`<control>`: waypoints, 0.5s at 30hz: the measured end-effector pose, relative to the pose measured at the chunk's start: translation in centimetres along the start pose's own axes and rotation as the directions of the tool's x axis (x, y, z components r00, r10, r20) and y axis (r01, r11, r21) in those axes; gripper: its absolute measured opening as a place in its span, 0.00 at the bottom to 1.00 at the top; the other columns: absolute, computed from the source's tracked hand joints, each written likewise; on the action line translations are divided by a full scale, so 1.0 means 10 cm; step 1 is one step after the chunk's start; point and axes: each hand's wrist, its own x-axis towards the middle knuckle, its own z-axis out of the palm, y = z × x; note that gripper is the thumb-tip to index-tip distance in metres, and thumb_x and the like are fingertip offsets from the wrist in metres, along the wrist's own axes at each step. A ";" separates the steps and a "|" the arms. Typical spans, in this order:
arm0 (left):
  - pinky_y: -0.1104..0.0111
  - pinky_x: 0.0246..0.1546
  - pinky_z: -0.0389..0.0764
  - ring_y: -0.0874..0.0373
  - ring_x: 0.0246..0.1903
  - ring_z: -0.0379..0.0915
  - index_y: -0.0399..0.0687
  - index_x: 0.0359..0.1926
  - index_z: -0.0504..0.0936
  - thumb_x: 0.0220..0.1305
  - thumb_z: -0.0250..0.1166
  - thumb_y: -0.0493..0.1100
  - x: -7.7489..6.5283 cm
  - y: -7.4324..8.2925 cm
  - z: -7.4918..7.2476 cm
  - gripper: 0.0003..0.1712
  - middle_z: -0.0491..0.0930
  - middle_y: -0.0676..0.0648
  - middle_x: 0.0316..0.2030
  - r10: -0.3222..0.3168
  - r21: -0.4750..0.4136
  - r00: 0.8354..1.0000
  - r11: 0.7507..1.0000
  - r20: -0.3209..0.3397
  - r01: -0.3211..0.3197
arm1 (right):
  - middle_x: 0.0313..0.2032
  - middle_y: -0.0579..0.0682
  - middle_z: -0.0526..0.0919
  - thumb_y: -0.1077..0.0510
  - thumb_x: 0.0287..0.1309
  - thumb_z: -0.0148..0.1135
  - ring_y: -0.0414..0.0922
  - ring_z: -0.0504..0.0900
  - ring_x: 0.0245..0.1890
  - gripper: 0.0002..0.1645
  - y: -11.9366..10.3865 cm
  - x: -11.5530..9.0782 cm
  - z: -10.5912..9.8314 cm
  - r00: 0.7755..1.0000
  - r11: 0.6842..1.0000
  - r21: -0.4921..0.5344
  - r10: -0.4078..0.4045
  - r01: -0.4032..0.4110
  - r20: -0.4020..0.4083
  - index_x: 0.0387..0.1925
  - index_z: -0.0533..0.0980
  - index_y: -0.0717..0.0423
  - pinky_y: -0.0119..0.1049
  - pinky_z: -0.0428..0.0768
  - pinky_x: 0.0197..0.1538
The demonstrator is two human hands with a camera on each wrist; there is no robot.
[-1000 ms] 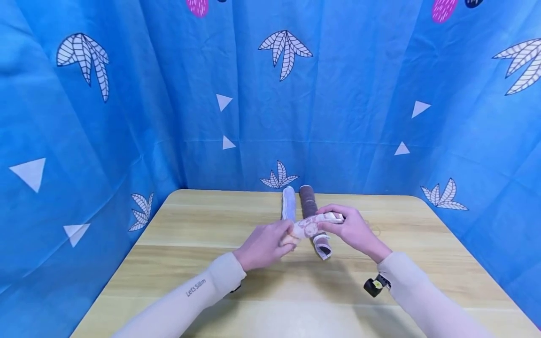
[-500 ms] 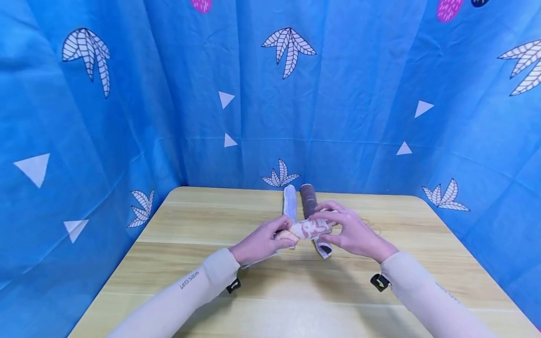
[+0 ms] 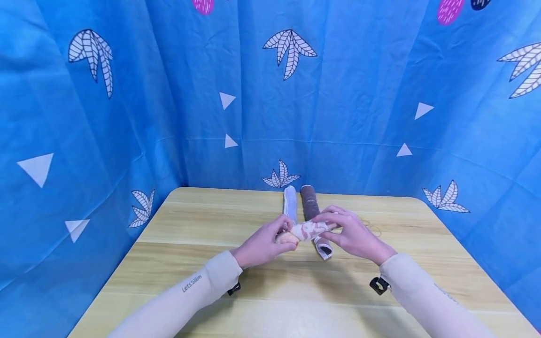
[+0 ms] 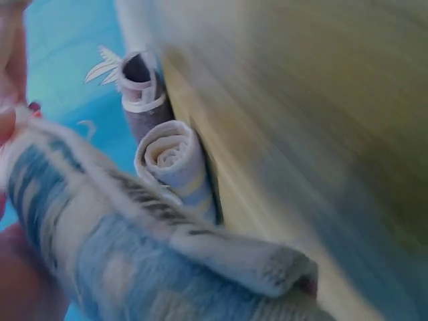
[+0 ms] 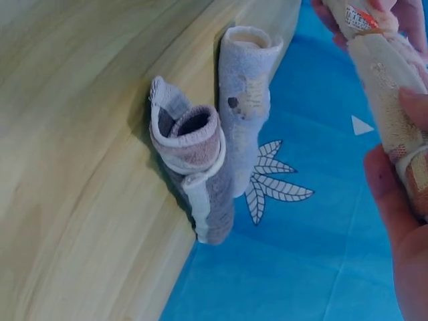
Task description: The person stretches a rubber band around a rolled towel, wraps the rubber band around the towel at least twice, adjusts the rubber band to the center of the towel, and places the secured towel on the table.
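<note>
Spanning both hands above the table (image 3: pixel 287 305), a rolled towel (image 3: pixel 310 230) has its long axis running mostly side to side, slanting up toward the right in the head view. The left hand (image 3: pixel 267 242) pinches one end; the right hand (image 3: pixel 351 233) grips the other, its fingers covering more of that end than a second ago. Beneath and beyond, a lilac roll (image 3: pixel 289 202) and a brown roll (image 3: pixel 310 199) lie where they were, pointing toward the far edge. Wood extends widely on both sides, bounded behind by a blue curtain (image 3: pixel 359 103).
</note>
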 end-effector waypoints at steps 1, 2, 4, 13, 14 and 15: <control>0.72 0.29 0.73 0.62 0.32 0.71 0.62 0.48 0.70 0.66 0.69 0.50 -0.01 0.00 0.01 0.16 0.77 0.55 0.38 0.043 0.094 0.999 0.995 -0.022 -0.041 | 0.49 0.40 0.81 0.64 0.52 0.75 0.39 0.80 0.46 0.26 0.00 0.00 0.01 1.000 1.000 0.000 0.005 -0.005 -0.005 0.52 0.82 0.42 0.35 0.83 0.47; 0.73 0.28 0.73 0.62 0.30 0.70 0.62 0.49 0.71 0.65 0.70 0.50 -0.01 0.01 0.03 0.17 0.76 0.55 0.38 0.094 0.190 0.995 0.978 -0.040 -0.085 | 0.49 0.40 0.81 0.64 0.52 0.75 0.39 0.80 0.45 0.25 0.00 0.00 0.01 1.000 1.000 0.003 0.008 -0.008 -0.010 0.52 0.83 0.43 0.35 0.83 0.47; 0.75 0.29 0.74 0.65 0.29 0.70 0.60 0.50 0.72 0.65 0.70 0.49 -0.01 0.00 0.06 0.18 0.77 0.56 0.39 0.198 0.362 0.978 0.918 -0.061 -0.163 | 0.48 0.40 0.82 0.64 0.52 0.75 0.38 0.80 0.45 0.24 -0.01 0.00 0.01 1.000 1.000 0.007 0.012 -0.011 -0.021 0.51 0.83 0.44 0.35 0.83 0.47; 0.72 0.37 0.83 0.64 0.32 0.79 0.55 0.55 0.76 0.66 0.69 0.46 -0.03 0.00 0.11 0.19 0.83 0.51 0.46 0.358 0.564 0.933 0.778 -0.039 -0.275 | 0.45 0.41 0.83 0.65 0.52 0.74 0.39 0.82 0.44 0.21 -0.01 -0.01 0.03 0.999 1.000 0.010 0.011 -0.010 -0.040 0.49 0.83 0.48 0.32 0.84 0.46; 0.72 0.36 0.83 0.64 0.32 0.79 0.54 0.54 0.76 0.65 0.69 0.46 -0.03 0.00 0.11 0.18 0.83 0.51 0.45 0.360 0.570 0.932 0.773 -0.035 -0.277 | 0.44 0.41 0.84 0.65 0.52 0.74 0.39 0.82 0.44 0.21 -0.01 -0.01 0.03 0.999 1.000 0.003 0.007 -0.007 -0.046 0.48 0.84 0.49 0.31 0.84 0.45; 0.73 0.36 0.83 0.64 0.31 0.78 0.53 0.54 0.76 0.65 0.69 0.46 -0.03 0.00 0.12 0.18 0.83 0.51 0.44 0.363 0.576 0.931 0.768 -0.031 -0.280 | 0.44 0.42 0.84 0.65 0.52 0.74 0.39 0.82 0.44 0.20 -0.01 -0.01 0.03 0.999 1.000 -0.006 0.000 -0.001 -0.053 0.48 0.84 0.49 0.31 0.84 0.45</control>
